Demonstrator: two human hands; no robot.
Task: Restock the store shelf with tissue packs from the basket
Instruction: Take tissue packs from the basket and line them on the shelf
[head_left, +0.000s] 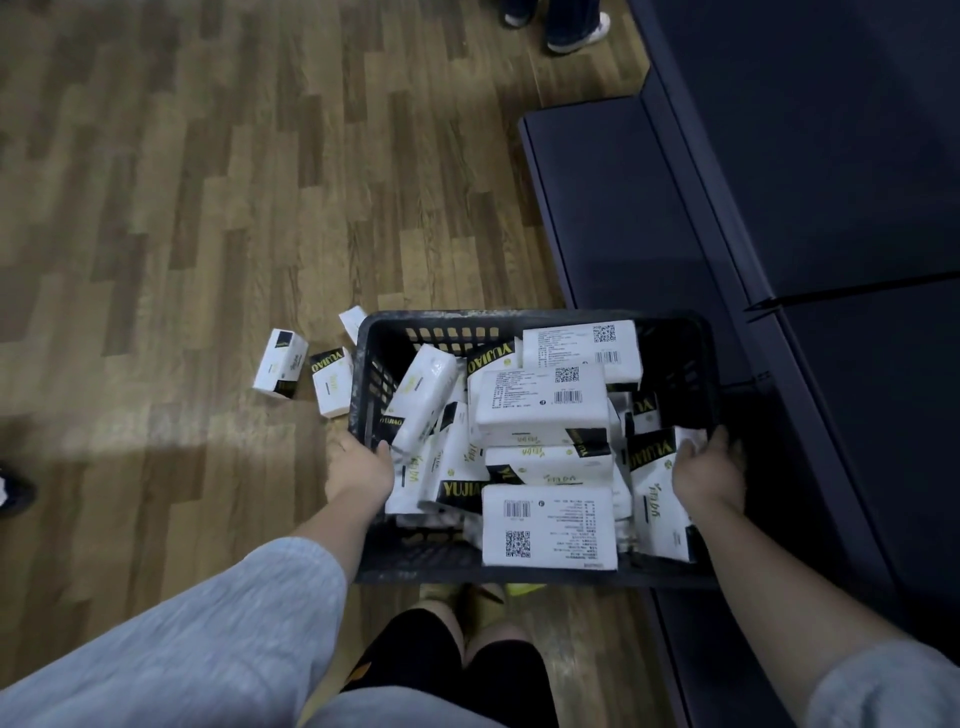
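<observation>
A dark plastic basket (519, 318) full of several white tissue packs with black-and-yellow labels is held above the floor in front of me. My left hand (361, 465) grips the basket's left rim, thumb inside. My right hand (709, 470) grips the right rim, fingers curled over the edge beside a tissue pack (657, 486). One pack (543, 402) lies on top with its barcode up. Three packs (280, 364) lie loose on the floor left of the basket. The dark blue shelf (649, 218) stands to the right, its low ledge bare.
Wooden plank floor (182, 208) stretches to the left and ahead. Another person's shoes (576, 26) show at the top, and a dark shoe (13, 493) at the left edge. My own legs and feet (467, 649) are below the basket.
</observation>
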